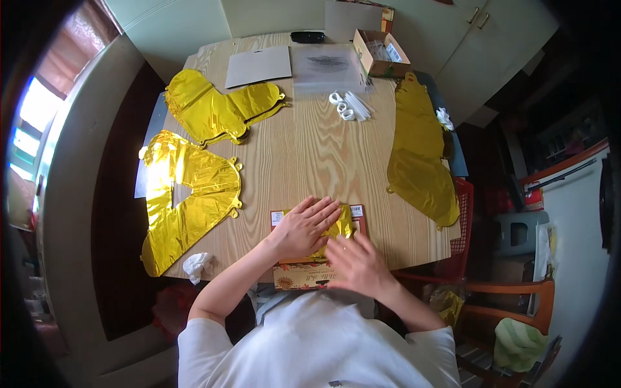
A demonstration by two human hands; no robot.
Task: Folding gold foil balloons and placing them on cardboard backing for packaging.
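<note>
My left hand (303, 227) lies flat, fingers stretched and together, on a folded gold foil balloon (344, 224). That balloon rests over a red-edged card package (357, 211) with white labels, at the table's near edge. My right hand (362, 264) is just to the right and nearer to me, slightly blurred, its fingers apart and nothing visible in it. A printed cardboard panel (294, 278) juts out below the hands, in front of my shirt. How far the folded foil extends beneath the left palm is hidden.
Flat gold foil balloons lie at the far left (194, 103), near left (194, 207) and right (420, 142). White ribbon rolls (341, 107) and thin white sticks stand mid-table. Behind are a grey card (259, 66), a plastic sheet (330, 71) and an open carton (381, 55). Crumpled tissue (197, 265) sits near left.
</note>
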